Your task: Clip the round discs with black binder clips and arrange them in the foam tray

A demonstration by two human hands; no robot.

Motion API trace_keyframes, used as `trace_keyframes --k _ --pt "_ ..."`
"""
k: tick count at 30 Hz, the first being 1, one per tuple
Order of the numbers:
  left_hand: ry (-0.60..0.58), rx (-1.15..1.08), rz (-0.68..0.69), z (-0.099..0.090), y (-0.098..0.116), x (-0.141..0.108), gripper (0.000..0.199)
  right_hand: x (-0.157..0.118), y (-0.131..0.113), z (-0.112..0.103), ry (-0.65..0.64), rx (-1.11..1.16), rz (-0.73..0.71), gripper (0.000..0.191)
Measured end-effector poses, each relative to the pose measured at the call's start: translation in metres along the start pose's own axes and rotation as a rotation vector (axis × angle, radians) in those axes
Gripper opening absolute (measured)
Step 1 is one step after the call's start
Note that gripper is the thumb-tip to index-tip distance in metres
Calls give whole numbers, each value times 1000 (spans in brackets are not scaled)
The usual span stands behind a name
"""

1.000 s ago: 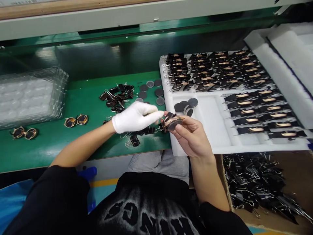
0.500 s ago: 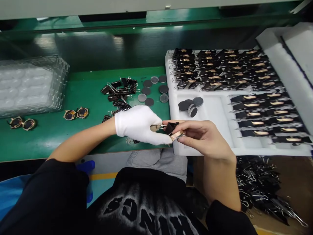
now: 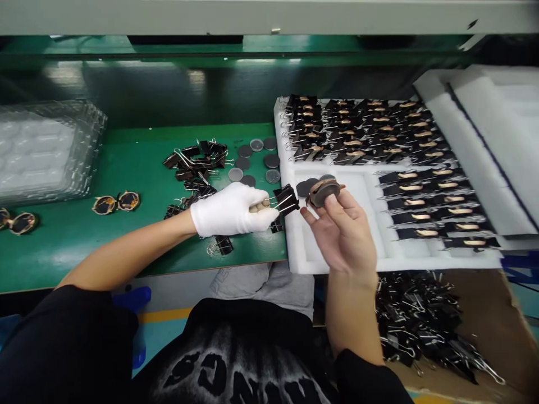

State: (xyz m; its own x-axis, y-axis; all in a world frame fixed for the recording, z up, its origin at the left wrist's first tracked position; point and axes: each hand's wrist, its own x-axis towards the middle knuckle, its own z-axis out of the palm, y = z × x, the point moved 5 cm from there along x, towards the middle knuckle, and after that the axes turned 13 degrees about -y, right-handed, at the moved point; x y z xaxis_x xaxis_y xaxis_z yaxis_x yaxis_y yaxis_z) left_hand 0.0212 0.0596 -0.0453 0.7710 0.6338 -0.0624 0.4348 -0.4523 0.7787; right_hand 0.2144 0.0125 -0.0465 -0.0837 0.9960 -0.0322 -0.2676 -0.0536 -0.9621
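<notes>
Clip [image 3: 287,200] and round-framed piece [image 3: 326,192] now stand apart. Half a second ago the black clip sat right up against the piece, the two hands close together; now a small gap shows between them. That leaves the clip off the piece, which the right hand alone supports.

The left hand [image 3: 231,210], in a white glove, is drawn in to a pinch on the clip's wire handles; whether the clip's mouth is spread cannot be told. The bare right hand [image 3: 347,233] grips the piece between thumb and fingers, palm partly uncurled, with a dark disc lying against the piece's near face. It holds the piece above the white foam tray [image 3: 442,261], near some loose discs [image 3: 305,187] lying there.

Clipped pieces [image 3: 353,153] fill rows at the tray's back and right. On the green bench [image 3: 138,241], a heap of clips [image 3: 196,163] lies beside more dark discs [image 3: 272,161], and round-lensed eyewear [image 3: 105,204] lies farther left, unclipped.
</notes>
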Motion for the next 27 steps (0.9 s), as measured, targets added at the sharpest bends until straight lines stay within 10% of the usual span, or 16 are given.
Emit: trace_keyframes --k 27 --pt "176 118 47 18 -2 -1 33 -4 41 50 111 341 88 31"
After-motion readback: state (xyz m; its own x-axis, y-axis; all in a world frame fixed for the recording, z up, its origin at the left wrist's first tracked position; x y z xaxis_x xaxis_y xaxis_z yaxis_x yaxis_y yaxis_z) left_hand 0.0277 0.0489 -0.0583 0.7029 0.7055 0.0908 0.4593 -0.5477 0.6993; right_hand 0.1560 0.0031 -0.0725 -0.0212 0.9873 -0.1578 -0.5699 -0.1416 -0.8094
